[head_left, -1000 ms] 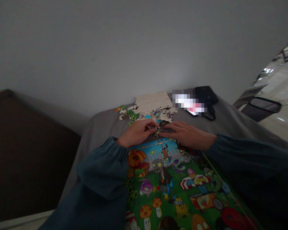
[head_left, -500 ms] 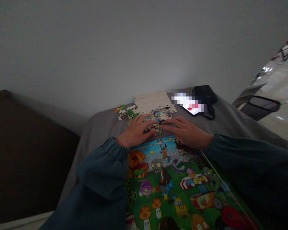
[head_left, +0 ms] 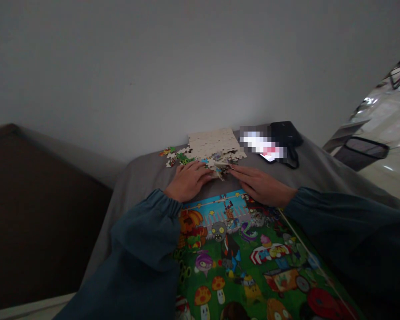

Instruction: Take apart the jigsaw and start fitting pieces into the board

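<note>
Jigsaw pieces, small and knobbed with pale backs and brightly printed faces [head_left: 216,163], are gathered between the two hands on a grey, creased cloth [head_left: 150,175], just in front of a flat, pale slab of closely laid pieces [head_left: 211,140] that is set near the grey wall [head_left: 153,66]. Half a second ago a small patterned cluster was seen on the cloth between the hands, nearer the printed board; now that spot is left bare, and pale edges are seen tilted up between the fingertips, by the near edge of the slab. It may be judged from this that the nearest pieces are being lifted or turned rather than left flat, and that the handling is shifted toward the slab. The slab itself is seen unmoved.

The left hand [head_left: 188,181] is curved, with its fingertips laid at the pieces; the right hand [head_left: 262,186] is stretched in from the other side, with its fingertips brought against the tilted edges. Whether the grip of either hand is closed on a piece cannot be told, since the contact is too small and dim.

To the left, green-printed pieces [head_left: 184,158] are left in a loose scatter. Nearer the body, a glossy green board printed with cartoon figures [head_left: 246,253] is placed between the forearms, untouched by the fingertips.
</note>
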Motion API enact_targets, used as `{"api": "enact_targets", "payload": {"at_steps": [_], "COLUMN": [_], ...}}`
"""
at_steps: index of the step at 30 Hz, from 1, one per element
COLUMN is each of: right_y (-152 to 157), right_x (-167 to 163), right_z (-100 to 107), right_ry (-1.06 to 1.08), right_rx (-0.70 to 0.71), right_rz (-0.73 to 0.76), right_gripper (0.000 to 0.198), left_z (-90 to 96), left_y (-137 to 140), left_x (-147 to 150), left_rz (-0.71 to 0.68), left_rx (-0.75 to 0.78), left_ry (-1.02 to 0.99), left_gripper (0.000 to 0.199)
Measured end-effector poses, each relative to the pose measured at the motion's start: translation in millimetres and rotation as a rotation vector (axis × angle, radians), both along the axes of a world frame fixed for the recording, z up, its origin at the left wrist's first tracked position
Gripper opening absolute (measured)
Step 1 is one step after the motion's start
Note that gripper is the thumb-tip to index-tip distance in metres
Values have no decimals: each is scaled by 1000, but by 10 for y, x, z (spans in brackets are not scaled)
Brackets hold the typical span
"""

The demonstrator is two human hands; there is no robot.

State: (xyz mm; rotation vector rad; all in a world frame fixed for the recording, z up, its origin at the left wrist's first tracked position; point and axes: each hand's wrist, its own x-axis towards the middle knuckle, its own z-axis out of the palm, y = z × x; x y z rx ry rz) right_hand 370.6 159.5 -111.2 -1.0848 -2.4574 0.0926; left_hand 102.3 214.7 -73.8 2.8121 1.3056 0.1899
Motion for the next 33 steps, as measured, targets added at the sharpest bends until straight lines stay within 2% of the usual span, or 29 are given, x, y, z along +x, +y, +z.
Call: {"api": "enact_targets", "payload": {"at_steps": [4, 7, 11, 13, 17, 24, 28, 33], "right_y": [-34, -56, -70, -72, -80, -104, -92, -123], "right_x": [-9, -16, -24, -24, -21, -28, -20, -33], "right_z": [61, 99, 110, 95, 75, 124, 101, 140], "right_ry": [57, 115, 180, 196, 191, 133, 149, 208], "right_rx": [19, 17, -16, -22, -31, -41, -16, -50], "right_rz": [-19, 11, 75, 101, 142, 210, 145, 104], "right_gripper": [61, 58, 50, 51, 57, 62, 59, 58], "left_z": [8, 43, 138, 168, 138, 95, 121, 124], "left_y": [66, 75, -41, -104, -131, -92, -95, -76], "left_x": [-29, -37, 59, 124, 187, 157, 151, 131], "left_rz": [36, 14, -29, -73, -98, -32, 37, 78], "left_rx": [15, 9, -84, -148, -182, -98, -94, -86], "left_ry": [-95, -206, -429, -471, -449, -407, -384, -355], "left_gripper": [26, 22, 29, 34, 28, 17, 16, 21]}}
